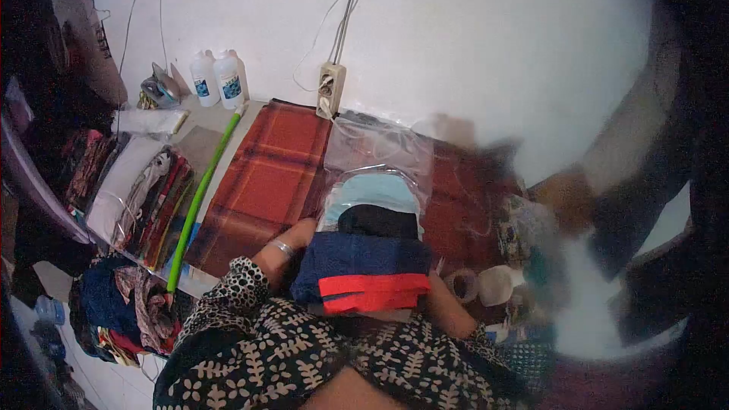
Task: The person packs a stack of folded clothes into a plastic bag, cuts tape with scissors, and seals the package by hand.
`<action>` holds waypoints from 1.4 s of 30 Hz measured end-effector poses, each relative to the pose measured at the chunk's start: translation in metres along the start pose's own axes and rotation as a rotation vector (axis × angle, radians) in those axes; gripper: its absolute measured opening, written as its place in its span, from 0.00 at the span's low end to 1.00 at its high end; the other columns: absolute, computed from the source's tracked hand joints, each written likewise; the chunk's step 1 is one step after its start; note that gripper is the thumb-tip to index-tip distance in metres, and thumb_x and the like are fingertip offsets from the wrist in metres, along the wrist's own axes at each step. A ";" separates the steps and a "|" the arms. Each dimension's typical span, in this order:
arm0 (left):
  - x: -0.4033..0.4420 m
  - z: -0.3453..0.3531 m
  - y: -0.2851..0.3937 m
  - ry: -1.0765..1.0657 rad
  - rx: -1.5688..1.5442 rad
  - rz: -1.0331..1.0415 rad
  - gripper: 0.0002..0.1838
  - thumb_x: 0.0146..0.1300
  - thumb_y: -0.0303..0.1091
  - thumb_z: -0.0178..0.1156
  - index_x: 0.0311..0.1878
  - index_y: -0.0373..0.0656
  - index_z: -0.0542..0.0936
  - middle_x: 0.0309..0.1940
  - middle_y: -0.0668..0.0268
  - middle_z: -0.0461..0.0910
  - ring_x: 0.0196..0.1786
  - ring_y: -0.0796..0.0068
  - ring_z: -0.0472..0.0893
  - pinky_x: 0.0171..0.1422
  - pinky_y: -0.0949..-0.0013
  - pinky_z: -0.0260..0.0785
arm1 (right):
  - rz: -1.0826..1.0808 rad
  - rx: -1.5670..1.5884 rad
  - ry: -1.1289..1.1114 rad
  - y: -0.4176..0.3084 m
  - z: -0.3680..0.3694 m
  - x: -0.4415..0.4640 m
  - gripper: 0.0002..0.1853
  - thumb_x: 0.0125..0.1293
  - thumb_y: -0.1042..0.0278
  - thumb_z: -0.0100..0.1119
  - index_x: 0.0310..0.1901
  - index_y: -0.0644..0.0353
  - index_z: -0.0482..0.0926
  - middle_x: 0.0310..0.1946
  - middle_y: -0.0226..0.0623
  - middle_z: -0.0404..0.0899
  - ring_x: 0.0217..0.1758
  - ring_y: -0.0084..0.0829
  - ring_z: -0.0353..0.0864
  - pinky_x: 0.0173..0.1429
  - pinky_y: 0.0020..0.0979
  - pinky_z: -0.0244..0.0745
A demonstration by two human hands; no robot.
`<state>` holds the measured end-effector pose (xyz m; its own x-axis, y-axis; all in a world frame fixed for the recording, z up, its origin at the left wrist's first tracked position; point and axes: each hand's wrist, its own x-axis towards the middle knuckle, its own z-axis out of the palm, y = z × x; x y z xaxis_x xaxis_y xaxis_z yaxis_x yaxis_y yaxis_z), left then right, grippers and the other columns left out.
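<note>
A stack of folded cloth (364,256), navy with a bright red band at the near end and black and light blue pieces further up, lies in front of my body. Its far part is inside a clear plastic bag (372,144), which stretches away over a red plaid cloth. My left hand (287,250), with a ring on one finger, grips the stack's left side; most of its fingers are hidden by the cloth. On the right side my right hand (448,305) holds the near corner, its fingertips also out of sight.
A red plaid cloth (266,171) covers the work surface. At left are a green stick (201,201), packed folded fabrics (129,197) and a clothes heap (125,304). Two white bottles (228,80), an iron (159,87) and a power strip (329,91) stand by the wall. Tape rolls (495,285) sit at right.
</note>
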<state>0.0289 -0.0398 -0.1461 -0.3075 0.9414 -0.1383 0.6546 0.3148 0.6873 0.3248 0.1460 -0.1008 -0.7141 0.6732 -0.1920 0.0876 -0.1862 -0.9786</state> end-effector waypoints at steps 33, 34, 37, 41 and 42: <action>-0.066 0.050 0.014 0.150 -0.638 0.006 0.17 0.65 0.40 0.51 0.49 0.39 0.79 0.48 0.53 0.80 0.49 0.60 0.80 0.55 0.62 0.70 | 0.164 -0.200 -0.034 0.022 -0.019 -0.026 0.16 0.63 0.68 0.52 0.51 0.65 0.74 0.49 0.47 0.75 0.53 0.39 0.75 0.58 0.35 0.68; -0.066 0.054 0.003 0.112 -0.457 0.024 0.17 0.65 0.39 0.52 0.50 0.38 0.78 0.48 0.54 0.80 0.50 0.61 0.80 0.56 0.62 0.70 | 0.171 -0.213 -0.038 0.023 -0.018 -0.026 0.16 0.63 0.68 0.52 0.51 0.65 0.74 0.49 0.48 0.75 0.53 0.39 0.75 0.58 0.35 0.68; -0.070 0.053 -0.008 -0.021 -0.120 0.065 0.17 0.65 0.36 0.53 0.52 0.38 0.77 0.49 0.56 0.80 0.51 0.63 0.79 0.58 0.63 0.69 | 0.193 -0.297 -0.067 0.015 -0.020 -0.024 0.17 0.63 0.68 0.52 0.52 0.65 0.74 0.50 0.49 0.75 0.54 0.40 0.75 0.59 0.36 0.67; -0.105 -0.008 0.053 0.061 -0.429 -0.108 0.16 0.64 0.33 0.54 0.53 0.38 0.77 0.49 0.56 0.80 0.50 0.64 0.79 0.57 0.64 0.70 | 0.162 -0.664 -0.139 -0.047 -0.024 -0.021 0.18 0.64 0.67 0.52 0.53 0.65 0.74 0.51 0.50 0.76 0.56 0.42 0.75 0.60 0.36 0.67; -0.105 -0.013 0.051 0.190 -0.343 -0.089 0.16 0.65 0.34 0.54 0.53 0.38 0.77 0.49 0.57 0.81 0.49 0.66 0.79 0.56 0.65 0.70 | 0.080 -0.766 -0.128 -0.078 -0.020 -0.024 0.18 0.64 0.66 0.52 0.53 0.65 0.74 0.51 0.50 0.76 0.56 0.42 0.75 0.60 0.36 0.67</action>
<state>0.0856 -0.1239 -0.0875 -0.4959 0.8631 -0.0955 0.3609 0.3049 0.8813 0.3487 0.1585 -0.0211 -0.7557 0.5822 -0.3000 0.5643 0.3465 -0.7493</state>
